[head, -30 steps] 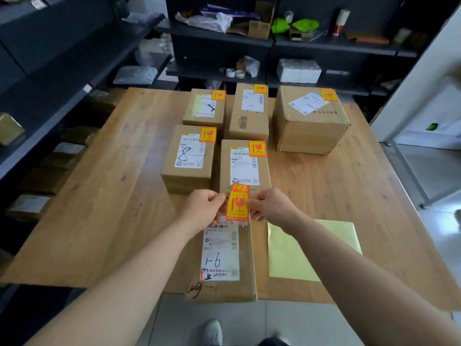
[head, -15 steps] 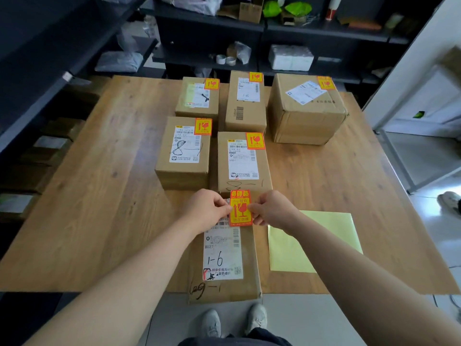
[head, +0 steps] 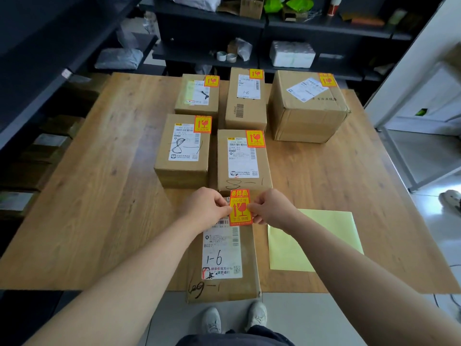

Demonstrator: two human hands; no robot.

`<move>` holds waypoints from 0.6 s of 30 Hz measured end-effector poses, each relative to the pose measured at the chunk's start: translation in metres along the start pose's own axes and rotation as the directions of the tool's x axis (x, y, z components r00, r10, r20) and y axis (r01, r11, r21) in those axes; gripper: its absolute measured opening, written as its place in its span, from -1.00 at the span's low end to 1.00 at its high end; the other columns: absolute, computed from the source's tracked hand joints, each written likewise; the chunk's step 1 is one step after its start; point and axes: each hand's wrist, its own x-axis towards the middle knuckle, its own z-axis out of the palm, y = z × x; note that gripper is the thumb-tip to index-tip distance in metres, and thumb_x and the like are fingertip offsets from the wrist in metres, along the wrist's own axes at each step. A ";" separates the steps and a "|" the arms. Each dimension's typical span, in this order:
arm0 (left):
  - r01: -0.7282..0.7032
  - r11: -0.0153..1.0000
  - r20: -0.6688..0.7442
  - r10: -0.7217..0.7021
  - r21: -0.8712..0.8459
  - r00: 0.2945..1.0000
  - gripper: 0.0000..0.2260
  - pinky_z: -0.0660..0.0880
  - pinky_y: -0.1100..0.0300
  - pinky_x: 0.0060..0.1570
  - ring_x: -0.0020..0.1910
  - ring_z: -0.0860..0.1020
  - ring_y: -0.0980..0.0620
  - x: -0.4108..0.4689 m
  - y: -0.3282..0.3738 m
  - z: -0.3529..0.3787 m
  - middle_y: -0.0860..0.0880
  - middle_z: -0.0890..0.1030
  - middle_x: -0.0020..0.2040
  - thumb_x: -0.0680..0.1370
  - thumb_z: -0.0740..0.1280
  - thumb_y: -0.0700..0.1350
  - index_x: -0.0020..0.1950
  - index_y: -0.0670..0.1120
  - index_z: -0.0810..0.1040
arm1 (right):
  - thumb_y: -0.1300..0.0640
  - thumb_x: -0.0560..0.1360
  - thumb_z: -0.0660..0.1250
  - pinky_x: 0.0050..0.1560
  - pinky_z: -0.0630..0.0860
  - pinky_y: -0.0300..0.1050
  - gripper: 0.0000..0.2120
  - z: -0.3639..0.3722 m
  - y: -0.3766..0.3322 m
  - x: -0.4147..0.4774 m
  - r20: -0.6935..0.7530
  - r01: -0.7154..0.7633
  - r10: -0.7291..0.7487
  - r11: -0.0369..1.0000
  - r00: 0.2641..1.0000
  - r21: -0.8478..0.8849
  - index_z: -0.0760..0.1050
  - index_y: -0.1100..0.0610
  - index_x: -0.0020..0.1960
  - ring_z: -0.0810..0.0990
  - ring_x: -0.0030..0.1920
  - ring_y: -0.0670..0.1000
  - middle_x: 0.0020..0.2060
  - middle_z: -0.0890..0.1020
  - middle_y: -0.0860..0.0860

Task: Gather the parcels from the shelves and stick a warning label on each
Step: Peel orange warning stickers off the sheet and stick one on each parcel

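Sticking step in hand: left hand [head: 209,208] and right hand [head: 272,209] pinching opposite edges of the warning label [head: 240,208], over the 12 o'clock end of the parcel [head: 224,290] at 6 o'clock on the desk [head: 99,208]. Next, likely: lower flat, press, smooth without creasing.

Six parcels [head: 244,161], six warning labels [head: 255,138], one yellow sheet [head: 324,236].
Five parcels, ten to one o'clock on the worktop [head: 99,196], bear one label each; the sixth parcel [head: 224,270], at six o'clock, lies under the sixth label [head: 240,207].
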 end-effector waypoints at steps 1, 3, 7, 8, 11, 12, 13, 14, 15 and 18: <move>0.003 1.000 0.004 -0.003 0.008 1.000 -0.85 0.58 0.06 -0.19 -0.25 0.59 0.10 0.000 0.000 0.000 0.15 0.63 -0.29 0.42 0.46 0.07 -0.33 0.07 0.62 | 0.18 0.54 0.29 -0.17 0.62 -0.10 -0.75 0.000 0.000 0.000 0.001 0.005 -0.005 1.000 1.000 -0.001 0.54 0.26 -0.27 0.58 -0.37 -0.03 -0.35 0.65 0.10; 0.004 1.000 0.008 -0.005 0.030 1.000 -0.82 0.57 0.07 -0.20 -0.25 0.59 0.10 0.000 0.002 -0.001 0.14 0.63 -0.29 0.43 0.45 0.06 -0.37 0.08 0.60 | 0.18 0.54 0.29 -0.18 0.60 -0.10 -0.74 -0.001 0.000 -0.001 0.005 0.012 -0.012 1.000 1.000 -0.002 0.50 0.23 -0.31 0.56 -0.40 -0.05 -0.40 0.61 0.06; 0.002 0.999 0.011 -0.002 0.045 1.000 -0.79 0.56 0.08 -0.22 -0.26 0.59 0.10 -0.001 0.004 -0.002 0.14 0.62 -0.30 0.44 0.44 0.05 -0.38 0.07 0.58 | 0.17 0.52 0.29 -0.14 0.62 -0.04 -0.71 -0.002 0.000 -0.001 0.009 0.019 -0.019 0.999 1.000 -0.038 0.46 0.20 -0.36 0.55 -0.40 -0.05 -0.41 0.61 0.05; -0.001 0.999 0.015 0.000 0.046 1.000 -0.80 0.56 0.09 -0.22 -0.26 0.59 0.10 -0.001 0.004 -0.002 0.13 0.62 -0.30 0.44 0.44 0.05 -0.37 0.07 0.58 | 0.17 0.52 0.29 -0.13 0.62 -0.03 -0.69 -0.002 0.000 -0.001 0.006 0.021 -0.021 0.999 1.000 -0.042 0.45 0.18 -0.40 0.56 -0.39 -0.04 -0.41 0.61 0.05; -0.005 0.998 0.020 0.004 0.066 1.000 -0.81 0.55 0.10 -0.24 -0.26 0.59 0.10 -0.002 0.006 -0.003 0.12 0.62 -0.29 0.45 0.43 0.06 -0.35 0.07 0.58 | 0.16 0.51 0.30 -0.11 0.62 -0.02 -0.68 -0.002 0.000 -0.001 0.007 0.020 -0.019 0.999 1.000 -0.048 0.45 0.15 -0.42 0.57 -0.36 -0.03 -0.40 0.63 0.06; -0.005 0.997 0.021 0.003 0.074 1.000 -0.81 0.55 0.11 -0.25 -0.26 0.59 0.11 -0.003 0.007 -0.004 0.12 0.62 -0.29 0.46 0.43 0.06 -0.35 0.07 0.57 | 0.16 0.51 0.30 -0.11 0.62 -0.02 -0.69 -0.002 0.000 0.000 0.011 0.019 -0.018 0.998 1.000 -0.057 0.46 0.16 -0.40 0.58 -0.35 -0.03 -0.38 0.65 0.06; -0.004 0.997 0.021 0.002 0.080 1.000 -0.81 0.54 0.12 -0.26 -0.27 0.59 0.11 -0.003 0.008 -0.004 0.12 0.62 -0.29 0.46 0.42 0.06 -0.35 0.07 0.57 | 0.16 0.51 0.31 -0.11 0.63 -0.03 -0.70 -0.002 0.000 0.000 0.012 0.020 -0.020 0.998 1.000 -0.066 0.46 0.16 -0.40 0.59 -0.34 -0.04 -0.37 0.65 0.06; -0.003 0.996 0.021 0.002 0.086 1.000 -0.81 0.53 0.13 -0.28 -0.27 0.59 0.11 -0.003 0.008 -0.004 0.12 0.62 -0.30 0.46 0.42 0.06 -0.34 0.07 0.57 | 0.17 0.51 0.31 -0.12 0.62 -0.03 -0.69 -0.002 0.000 0.000 0.011 0.024 -0.023 0.997 1.000 -0.073 0.45 0.15 -0.41 0.59 -0.35 -0.04 -0.38 0.65 0.05; -0.003 0.996 0.022 0.001 0.091 1.000 -0.81 0.51 0.15 -0.31 -0.28 0.59 0.10 -0.004 0.009 -0.005 0.13 0.61 -0.30 0.46 0.42 0.06 -0.34 0.07 0.58 | 0.17 0.50 0.32 -0.13 0.62 -0.05 -0.67 -0.003 0.000 0.000 0.008 0.028 -0.027 0.997 1.000 -0.078 0.42 0.14 -0.44 0.58 -0.36 -0.05 -0.40 0.64 0.04; -0.002 0.994 0.018 0.000 0.105 1.000 -0.81 0.45 0.21 -0.37 -0.29 0.58 0.11 -0.004 0.010 -0.004 0.14 0.59 -0.32 0.46 0.42 0.05 -0.32 0.03 0.60 | 0.17 0.49 0.35 -0.20 0.60 -0.11 -0.66 -0.003 0.000 -0.001 0.007 0.029 -0.029 0.995 1.000 -0.100 0.42 0.11 -0.44 0.57 -0.38 -0.07 -0.43 0.61 -0.01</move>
